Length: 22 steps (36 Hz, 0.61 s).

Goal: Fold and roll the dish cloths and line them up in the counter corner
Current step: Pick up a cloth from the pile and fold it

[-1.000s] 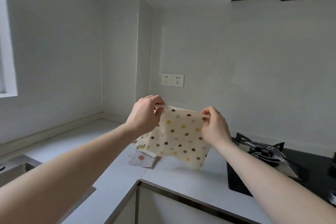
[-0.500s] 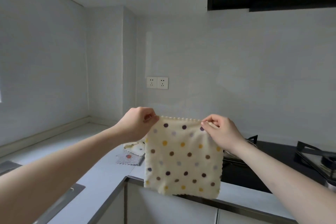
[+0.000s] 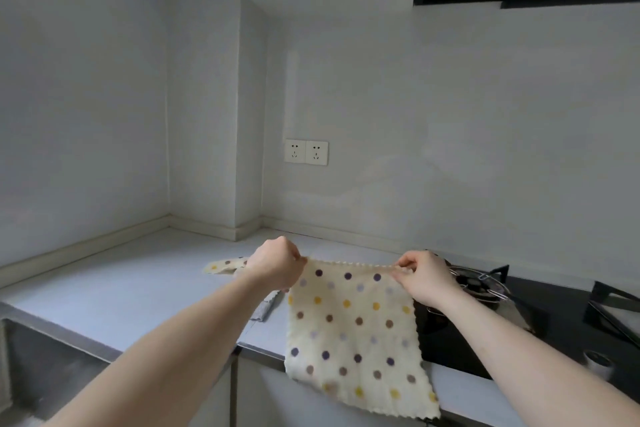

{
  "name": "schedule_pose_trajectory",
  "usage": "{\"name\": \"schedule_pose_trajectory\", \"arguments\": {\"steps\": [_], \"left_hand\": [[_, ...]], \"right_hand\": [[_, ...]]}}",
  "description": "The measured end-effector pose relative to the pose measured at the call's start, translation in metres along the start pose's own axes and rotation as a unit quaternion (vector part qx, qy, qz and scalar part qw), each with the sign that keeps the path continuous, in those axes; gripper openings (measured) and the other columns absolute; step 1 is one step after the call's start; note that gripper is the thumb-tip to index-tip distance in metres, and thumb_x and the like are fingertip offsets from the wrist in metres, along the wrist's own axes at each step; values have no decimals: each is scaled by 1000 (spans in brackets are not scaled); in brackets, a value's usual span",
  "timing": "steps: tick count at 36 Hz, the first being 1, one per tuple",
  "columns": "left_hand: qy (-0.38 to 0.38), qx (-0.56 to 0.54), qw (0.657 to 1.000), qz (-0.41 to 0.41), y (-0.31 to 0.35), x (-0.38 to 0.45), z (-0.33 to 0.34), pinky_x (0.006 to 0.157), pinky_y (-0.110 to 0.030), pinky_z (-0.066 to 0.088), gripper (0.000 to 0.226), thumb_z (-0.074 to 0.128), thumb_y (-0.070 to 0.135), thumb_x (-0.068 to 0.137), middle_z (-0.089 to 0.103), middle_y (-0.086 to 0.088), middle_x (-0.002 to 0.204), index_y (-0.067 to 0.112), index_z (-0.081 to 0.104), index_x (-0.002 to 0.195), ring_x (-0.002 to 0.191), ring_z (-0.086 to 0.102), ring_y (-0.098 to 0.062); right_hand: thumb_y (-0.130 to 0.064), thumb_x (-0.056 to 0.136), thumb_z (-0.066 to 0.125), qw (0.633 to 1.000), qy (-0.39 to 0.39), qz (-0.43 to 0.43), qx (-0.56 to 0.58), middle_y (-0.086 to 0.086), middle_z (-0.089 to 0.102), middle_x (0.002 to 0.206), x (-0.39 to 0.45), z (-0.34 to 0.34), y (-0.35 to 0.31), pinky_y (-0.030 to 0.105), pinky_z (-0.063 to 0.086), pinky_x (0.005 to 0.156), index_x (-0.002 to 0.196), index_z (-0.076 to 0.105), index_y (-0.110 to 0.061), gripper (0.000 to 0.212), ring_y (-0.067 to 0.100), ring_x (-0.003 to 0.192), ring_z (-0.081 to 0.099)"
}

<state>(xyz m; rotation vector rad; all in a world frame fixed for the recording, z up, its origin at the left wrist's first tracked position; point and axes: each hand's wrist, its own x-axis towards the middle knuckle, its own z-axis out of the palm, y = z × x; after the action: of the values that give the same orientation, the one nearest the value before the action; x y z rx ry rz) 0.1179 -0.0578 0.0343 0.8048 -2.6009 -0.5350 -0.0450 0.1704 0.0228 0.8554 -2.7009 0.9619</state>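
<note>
1. Your left hand (image 3: 275, 267) is curled into a loose fist, pinching the top left corner of the cream dish cloth with coloured polka dots (image 3: 353, 333).
2. Your right hand (image 3: 424, 276) pinches the top right corner between thumb and fingertips, with the wrist bent down.
3. Both forearms reach forward and slightly inward, so the top edge is pulled taut between your hands at the same height.
4. The cloth hangs flat and unfolded in front of the edge of the pale grey tabletop (image 3: 138, 284); its lower part drapes past that edge.
5. A second cream dotted cloth (image 3: 221, 266) lies on the tabletop just behind your left wrist, and what looks like a grey cloth (image 3: 265, 308) lies under your left forearm, mostly hidden.
6. The black gas hob (image 3: 485, 322) sits to the right, beneath your right arm, and a steel sink (image 3: 41, 354) is at the lower left.
</note>
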Motion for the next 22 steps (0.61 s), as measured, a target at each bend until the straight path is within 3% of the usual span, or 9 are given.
{"name": "schedule_pose_trajectory", "arguments": {"steps": [2, 5, 9, 13, 17, 22], "left_hand": [[-10, -36, 999, -14, -2, 8, 6, 55, -22, 53, 31, 49, 31, 99, 73, 0, 60, 16, 72, 86, 51, 70, -13], [-9, -81, 997, -14, -3, 17, 10, 52, -23, 55, 31, 44, 21, 97, 74, 7, 64, 13, 73, 87, 54, 72, -10], [26, -110, 994, 0, -3, 23, 12, 45, -22, 51, 29, 46, 23, 96, 76, 10, 75, 26, 73, 86, 63, 72, -9], [30, -118, 992, 20, -10, 26, 15, 62, -28, 55, 19, 53, 28, 93, 76, 11, 94, 37, 70, 90, 87, 71, -15], [13, -108, 993, 45, -19, 21, 21, 85, -31, 56, 14, 59, 29, 95, 75, 7, 104, 36, 72, 98, 92, 70, -15], [-7, -70, 995, 66, -28, 8, 29, 74, -21, 45, 22, 59, 30, 99, 71, 7, 113, 29, 72, 116, 100, 63, -10]], "right_hand": [[-37, 89, 71, 1000, 8, 13, -3, -6, 70, 95, 8, 6, 2, 27, 48, 78, 85, 70, -32, 7, 18, 95, 65], [-32, 91, 68, 999, 27, 34, 18, -1, 73, 98, 21, 13, 4, 29, 51, 81, 90, 76, -26, 10, 22, 96, 66], [-23, 92, 66, 996, 60, 42, 47, -2, 72, 89, 33, 17, 2, 27, 50, 78, 84, 74, -27, 12, 22, 91, 66], [-17, 91, 62, 995, 81, 22, 52, -8, 67, 80, 32, 18, 2, 24, 42, 71, 79, 71, -30, 20, 18, 83, 62], [-18, 91, 64, 997, 68, -4, 39, -11, 68, 78, 21, 21, 7, 24, 42, 70, 81, 73, -29, 17, 16, 82, 64], [-20, 91, 66, 999, 19, -37, 2, -14, 71, 83, -1, 24, 15, 25, 49, 77, 81, 71, -33, 17, 7, 84, 65]]}}
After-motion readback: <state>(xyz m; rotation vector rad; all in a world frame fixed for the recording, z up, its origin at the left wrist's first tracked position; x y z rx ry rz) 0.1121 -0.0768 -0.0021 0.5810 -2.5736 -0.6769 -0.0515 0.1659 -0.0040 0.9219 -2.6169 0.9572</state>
